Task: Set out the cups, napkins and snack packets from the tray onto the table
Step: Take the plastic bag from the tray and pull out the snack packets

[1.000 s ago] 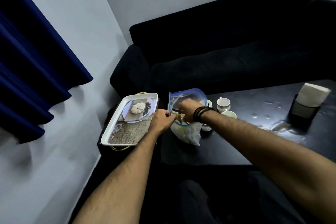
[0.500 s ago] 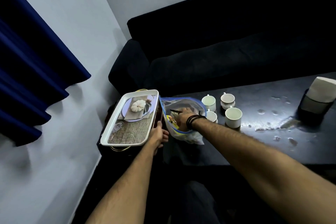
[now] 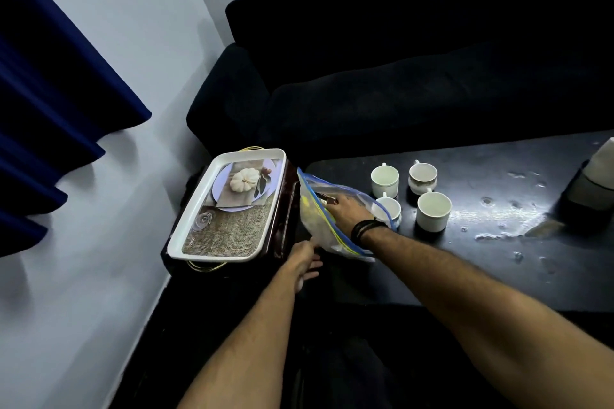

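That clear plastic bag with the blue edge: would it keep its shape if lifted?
Probably not. The plastic bag looks thin and crumpled, sagging on the table around the right hand, so it should flop. Its glossy film may be slippery, and the contents would likely shift.

Room is being dimly lit; glare is being thrown off the wet black surface [image 3: 498, 216]. Sofa [image 3: 415, 76] is being lost in shadow. Edges are being bowed by wide-angle distortion.

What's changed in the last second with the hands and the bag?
The left hand let go of the bag's mouth and dropped to its near corner. The zip bag sank flatter on the table; the right hand reached deeper inside. Cups and tray stayed put.
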Demonstrator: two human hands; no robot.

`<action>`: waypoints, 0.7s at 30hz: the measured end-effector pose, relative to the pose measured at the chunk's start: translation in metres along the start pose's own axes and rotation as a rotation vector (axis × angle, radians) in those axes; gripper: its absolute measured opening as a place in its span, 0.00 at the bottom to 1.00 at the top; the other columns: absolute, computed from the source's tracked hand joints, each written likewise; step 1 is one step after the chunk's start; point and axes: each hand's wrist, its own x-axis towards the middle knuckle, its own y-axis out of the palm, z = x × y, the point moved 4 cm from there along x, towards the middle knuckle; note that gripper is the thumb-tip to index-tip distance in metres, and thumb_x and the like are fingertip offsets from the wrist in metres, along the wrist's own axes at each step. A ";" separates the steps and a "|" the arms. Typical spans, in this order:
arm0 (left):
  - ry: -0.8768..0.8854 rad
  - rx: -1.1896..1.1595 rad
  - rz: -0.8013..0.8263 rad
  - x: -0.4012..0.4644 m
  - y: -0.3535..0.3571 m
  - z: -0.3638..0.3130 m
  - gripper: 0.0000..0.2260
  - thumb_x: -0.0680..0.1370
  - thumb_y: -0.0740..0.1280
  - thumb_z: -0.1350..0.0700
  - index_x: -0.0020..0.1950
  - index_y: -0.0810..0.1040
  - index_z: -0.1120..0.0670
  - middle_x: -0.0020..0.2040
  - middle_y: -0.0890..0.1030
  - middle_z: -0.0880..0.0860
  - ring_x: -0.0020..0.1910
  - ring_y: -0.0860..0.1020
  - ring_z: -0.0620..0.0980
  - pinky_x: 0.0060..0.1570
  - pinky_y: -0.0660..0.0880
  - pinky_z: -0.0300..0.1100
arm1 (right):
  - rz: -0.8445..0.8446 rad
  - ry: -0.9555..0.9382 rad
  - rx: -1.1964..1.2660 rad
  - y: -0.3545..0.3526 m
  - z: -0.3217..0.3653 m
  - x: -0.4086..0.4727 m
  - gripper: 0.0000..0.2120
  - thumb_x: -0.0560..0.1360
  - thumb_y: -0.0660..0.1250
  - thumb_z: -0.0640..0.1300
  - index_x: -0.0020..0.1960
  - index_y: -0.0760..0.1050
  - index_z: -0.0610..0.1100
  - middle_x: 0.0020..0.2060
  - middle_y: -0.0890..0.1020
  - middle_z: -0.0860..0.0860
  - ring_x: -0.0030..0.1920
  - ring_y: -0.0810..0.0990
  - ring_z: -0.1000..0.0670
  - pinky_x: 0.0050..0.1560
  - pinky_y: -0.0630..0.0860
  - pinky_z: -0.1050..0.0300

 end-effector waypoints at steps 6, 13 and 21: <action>-0.034 -0.304 0.017 -0.004 0.010 -0.006 0.36 0.78 0.49 0.31 0.78 0.61 0.53 0.71 0.70 0.65 0.68 0.72 0.63 0.64 0.70 0.54 | 0.007 0.301 0.634 -0.050 -0.023 0.002 0.19 0.83 0.54 0.40 0.72 0.67 0.35 0.71 0.70 0.39 0.72 0.68 0.40 0.70 0.63 0.53; 0.197 -0.616 -0.130 -0.018 -0.002 -0.044 0.16 0.80 0.61 0.44 0.50 0.82 0.55 0.46 0.83 0.55 0.43 0.81 0.52 0.42 0.78 0.44 | -0.196 0.140 1.071 -0.115 -0.015 -0.025 0.21 0.69 0.76 0.53 0.58 0.75 0.49 0.43 0.78 0.60 0.41 0.76 0.62 0.28 0.71 0.77; 0.377 -0.621 -0.256 -0.053 -0.010 -0.077 0.14 0.78 0.62 0.66 0.64 0.77 0.62 0.50 0.80 0.59 0.46 0.77 0.54 0.36 0.72 0.40 | 0.025 0.102 1.256 -0.121 -0.005 -0.037 0.09 0.76 0.68 0.55 0.55 0.78 0.55 0.49 0.82 0.62 0.40 0.82 0.66 0.38 0.76 0.72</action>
